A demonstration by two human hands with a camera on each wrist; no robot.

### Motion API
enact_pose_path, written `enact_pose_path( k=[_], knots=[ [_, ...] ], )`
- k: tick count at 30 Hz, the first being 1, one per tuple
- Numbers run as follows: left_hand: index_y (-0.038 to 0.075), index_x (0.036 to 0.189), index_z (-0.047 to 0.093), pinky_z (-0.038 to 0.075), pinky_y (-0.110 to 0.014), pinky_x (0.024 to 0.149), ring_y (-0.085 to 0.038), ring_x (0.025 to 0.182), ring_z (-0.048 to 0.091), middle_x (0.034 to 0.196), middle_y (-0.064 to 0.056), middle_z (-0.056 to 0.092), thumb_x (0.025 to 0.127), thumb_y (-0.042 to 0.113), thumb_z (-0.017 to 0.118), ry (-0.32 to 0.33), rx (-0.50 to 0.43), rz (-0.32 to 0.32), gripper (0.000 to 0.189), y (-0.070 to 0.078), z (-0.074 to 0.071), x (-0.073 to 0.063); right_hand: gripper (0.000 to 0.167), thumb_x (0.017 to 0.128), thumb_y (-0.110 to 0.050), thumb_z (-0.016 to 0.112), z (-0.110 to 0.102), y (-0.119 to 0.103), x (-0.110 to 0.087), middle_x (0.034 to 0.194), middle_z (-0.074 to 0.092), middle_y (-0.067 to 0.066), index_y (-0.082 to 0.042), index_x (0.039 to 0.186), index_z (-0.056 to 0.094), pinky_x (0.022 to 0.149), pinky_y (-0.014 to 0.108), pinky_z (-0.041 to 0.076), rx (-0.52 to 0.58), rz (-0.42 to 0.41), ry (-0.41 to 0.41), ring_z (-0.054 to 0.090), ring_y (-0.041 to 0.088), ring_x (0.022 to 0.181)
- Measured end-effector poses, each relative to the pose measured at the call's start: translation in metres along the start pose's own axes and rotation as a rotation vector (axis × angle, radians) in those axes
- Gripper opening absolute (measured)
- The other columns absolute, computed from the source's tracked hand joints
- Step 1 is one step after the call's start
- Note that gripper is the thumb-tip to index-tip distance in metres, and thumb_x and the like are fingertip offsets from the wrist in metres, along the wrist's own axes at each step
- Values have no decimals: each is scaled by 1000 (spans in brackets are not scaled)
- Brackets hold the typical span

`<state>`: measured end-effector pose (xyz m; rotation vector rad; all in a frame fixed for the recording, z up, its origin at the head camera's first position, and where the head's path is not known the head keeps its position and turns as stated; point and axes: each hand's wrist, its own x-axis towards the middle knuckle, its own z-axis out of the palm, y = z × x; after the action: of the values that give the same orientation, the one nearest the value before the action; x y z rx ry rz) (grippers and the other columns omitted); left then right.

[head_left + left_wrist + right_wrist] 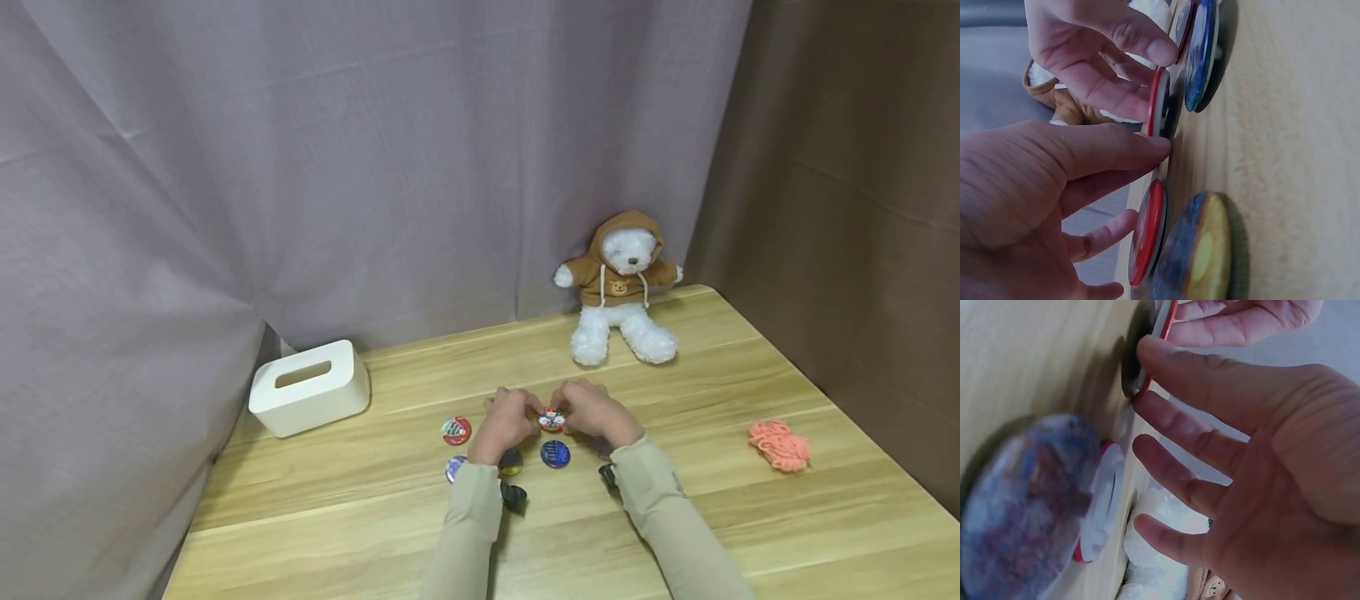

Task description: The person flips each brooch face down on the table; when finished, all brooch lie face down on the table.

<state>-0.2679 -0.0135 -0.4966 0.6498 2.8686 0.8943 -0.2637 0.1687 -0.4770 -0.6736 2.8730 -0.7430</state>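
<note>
1. While a pale purple disc, a blue-and-yellow disc and a dark blue disc lie nearest on the wooden bench, the left hand and right hand pinch a red-rimmed disc just beyond, other fingers spread.
2. Left of them lies a red tree-patterned disc; well to the right, coral yarn.
3. Farther left stands a white tissue box.
4. Farthest, a hooded teddy bear sits upright.

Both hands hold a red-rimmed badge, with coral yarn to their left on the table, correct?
Wrong side: the left hand and right hand hold a red-rimmed badge, but the head view shows the coral yarn to their right on the table.
</note>
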Motion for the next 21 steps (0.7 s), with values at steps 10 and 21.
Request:
enact_pose_path(
  k=[10, 21],
  knots=[
    [16, 87, 80, 33, -44, 86, -20, 91, 56, 92, 6, 75, 79, 8, 83, 26, -21, 24, 12, -5, -2, 0, 14, 78, 1, 77, -5, 9, -2, 84, 71, -2, -10, 87, 76, 76, 41, 49, 66, -50, -7, 60, 16, 79],
    [18, 92, 83, 33, -44, 85, -19, 94, 61, 93, 8, 77, 85, 13, 80, 59, -42, 45, 9, -9, -3, 1, 16, 85, 6, 67, -9, 8, -1, 80, 70, 1, -6, 89, 77, 70, 37, 47, 119, -28, 32, 55, 15, 71]
  ],
)
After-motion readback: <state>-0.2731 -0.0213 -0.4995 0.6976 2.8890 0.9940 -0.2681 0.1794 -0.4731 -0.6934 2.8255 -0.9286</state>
